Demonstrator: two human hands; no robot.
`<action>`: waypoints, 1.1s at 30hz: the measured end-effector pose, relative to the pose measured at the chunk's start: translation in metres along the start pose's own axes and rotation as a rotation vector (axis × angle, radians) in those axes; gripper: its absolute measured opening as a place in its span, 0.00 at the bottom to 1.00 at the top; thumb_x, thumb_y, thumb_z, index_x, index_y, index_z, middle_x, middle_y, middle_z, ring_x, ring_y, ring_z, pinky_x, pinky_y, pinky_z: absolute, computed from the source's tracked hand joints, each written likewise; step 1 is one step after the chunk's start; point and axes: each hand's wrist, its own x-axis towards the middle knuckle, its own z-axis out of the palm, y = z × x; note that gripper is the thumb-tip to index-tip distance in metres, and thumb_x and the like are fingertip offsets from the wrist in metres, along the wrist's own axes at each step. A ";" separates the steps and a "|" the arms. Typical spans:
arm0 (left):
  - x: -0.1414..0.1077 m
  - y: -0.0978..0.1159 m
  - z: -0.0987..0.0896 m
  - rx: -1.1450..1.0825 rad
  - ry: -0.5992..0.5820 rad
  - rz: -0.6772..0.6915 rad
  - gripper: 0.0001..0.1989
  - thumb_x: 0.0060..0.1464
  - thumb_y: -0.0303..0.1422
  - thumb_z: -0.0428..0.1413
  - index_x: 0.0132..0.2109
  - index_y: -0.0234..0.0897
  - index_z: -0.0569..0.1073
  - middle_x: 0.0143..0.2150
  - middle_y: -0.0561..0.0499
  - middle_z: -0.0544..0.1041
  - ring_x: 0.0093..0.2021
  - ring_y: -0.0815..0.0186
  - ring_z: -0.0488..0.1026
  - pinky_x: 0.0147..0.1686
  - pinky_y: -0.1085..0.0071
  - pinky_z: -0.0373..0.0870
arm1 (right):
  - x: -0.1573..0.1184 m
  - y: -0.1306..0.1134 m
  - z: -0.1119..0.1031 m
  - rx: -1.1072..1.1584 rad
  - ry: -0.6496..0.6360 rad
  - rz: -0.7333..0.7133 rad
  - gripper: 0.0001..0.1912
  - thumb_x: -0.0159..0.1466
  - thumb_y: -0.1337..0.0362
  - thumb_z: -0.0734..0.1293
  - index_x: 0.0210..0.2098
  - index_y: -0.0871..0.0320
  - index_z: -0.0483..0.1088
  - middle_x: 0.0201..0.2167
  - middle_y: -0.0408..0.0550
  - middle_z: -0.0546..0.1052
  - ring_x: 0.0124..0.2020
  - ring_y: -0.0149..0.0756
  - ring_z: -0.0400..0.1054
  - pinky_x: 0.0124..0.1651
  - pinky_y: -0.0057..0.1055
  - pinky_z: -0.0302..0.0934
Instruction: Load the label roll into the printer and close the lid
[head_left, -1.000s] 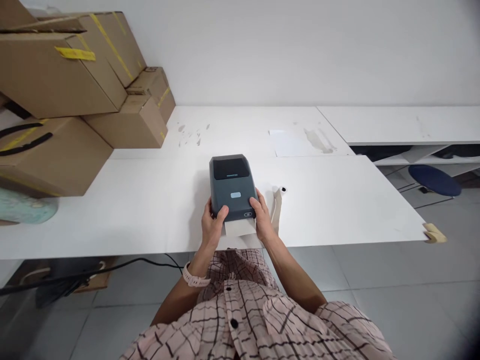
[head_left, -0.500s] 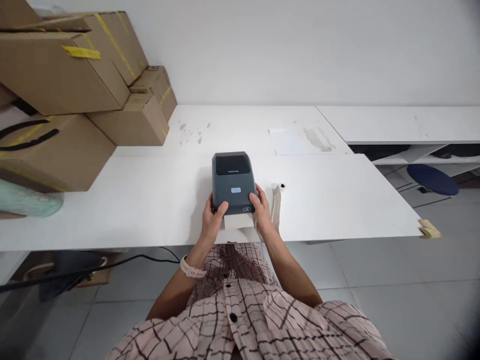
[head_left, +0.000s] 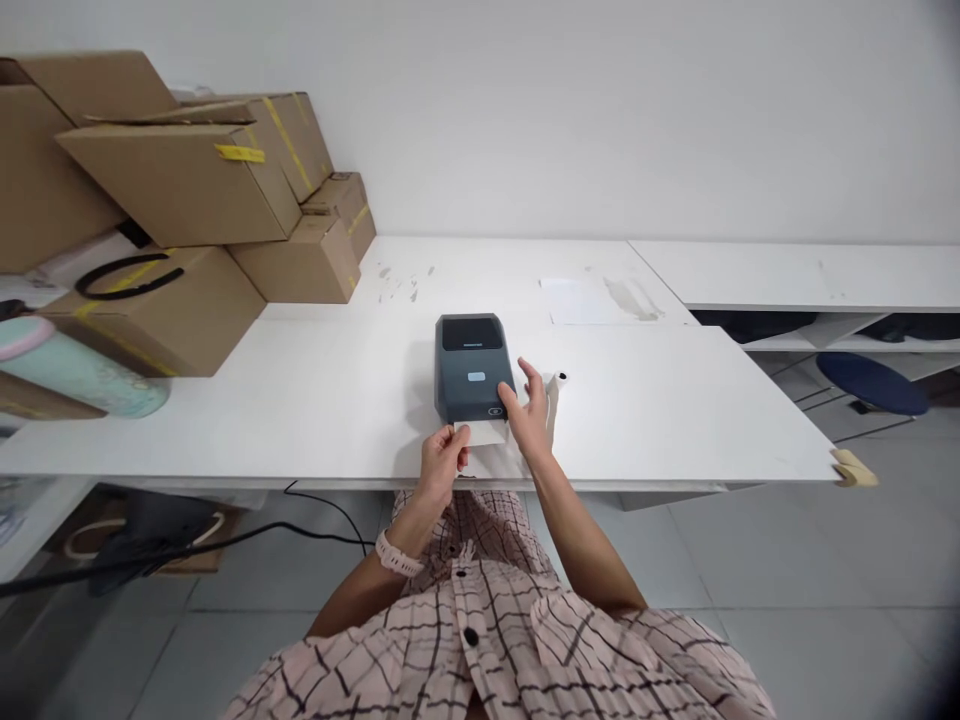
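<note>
A dark grey label printer [head_left: 474,362] with a black window on top stands on the white table in front of me. A strip of pale paper [head_left: 487,432] sticks out of its front. My left hand [head_left: 441,462] is closed, pinching the left corner of that strip between thumb and fingers. My right hand [head_left: 529,418] is at the printer's front right corner. Its thumb touches the casing beside the round button, while the other fingers are spread away from the printer's side. Just right of this hand lies a small white paper roll [head_left: 559,379], its loose strip partly hidden.
Cardboard boxes [head_left: 187,180] are stacked at the left, with a mint-green bottle [head_left: 97,370] lying before them. A white sheet [head_left: 570,300] lies towards the back of the table [head_left: 675,420]. Padding covers the right corner; a blue stool [head_left: 870,383] stands beyond.
My left hand has left the printer's side and taken hold of the paper strip. My right fingers have lifted off the side, the thumb staying on. The view has tilted up and turned slightly left.
</note>
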 end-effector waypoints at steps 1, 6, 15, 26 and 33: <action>0.000 -0.001 -0.001 0.019 0.001 0.003 0.25 0.42 0.51 0.64 0.22 0.37 0.64 0.17 0.58 0.64 0.17 0.76 0.58 0.19 0.76 0.53 | 0.001 -0.005 -0.002 -0.104 -0.014 -0.125 0.26 0.64 0.52 0.64 0.60 0.50 0.65 0.65 0.51 0.66 0.69 0.48 0.53 0.69 0.54 0.48; -0.004 -0.011 -0.015 0.115 0.051 0.052 0.21 0.50 0.50 0.60 0.24 0.38 0.67 0.19 0.57 0.65 0.19 0.73 0.60 0.20 0.75 0.57 | 0.003 -0.023 -0.005 -0.442 -0.267 -0.516 0.17 0.69 0.60 0.59 0.56 0.47 0.68 0.50 0.47 0.79 0.67 0.45 0.58 0.72 0.55 0.37; 0.027 0.020 -0.009 0.156 0.198 0.285 0.27 0.61 0.45 0.53 0.63 0.40 0.66 0.69 0.44 0.64 0.67 0.58 0.61 0.64 0.65 0.59 | -0.009 -0.037 0.012 -0.523 -0.354 -0.527 0.17 0.69 0.52 0.61 0.53 0.51 0.68 0.50 0.51 0.78 0.59 0.50 0.66 0.71 0.52 0.38; 0.032 0.026 -0.012 0.166 0.103 0.297 0.31 0.62 0.51 0.49 0.65 0.39 0.66 0.70 0.46 0.62 0.70 0.57 0.57 0.69 0.62 0.53 | -0.008 -0.021 -0.020 -0.071 -0.205 -0.058 0.31 0.67 0.45 0.61 0.66 0.47 0.59 0.70 0.48 0.59 0.71 0.47 0.50 0.70 0.54 0.46; 0.030 0.017 -0.012 0.152 0.113 0.269 0.34 0.62 0.52 0.47 0.69 0.41 0.61 0.73 0.48 0.56 0.73 0.58 0.51 0.71 0.60 0.48 | -0.005 -0.012 -0.015 0.041 -0.168 0.136 0.34 0.65 0.40 0.61 0.65 0.49 0.62 0.67 0.47 0.64 0.69 0.47 0.55 0.71 0.51 0.48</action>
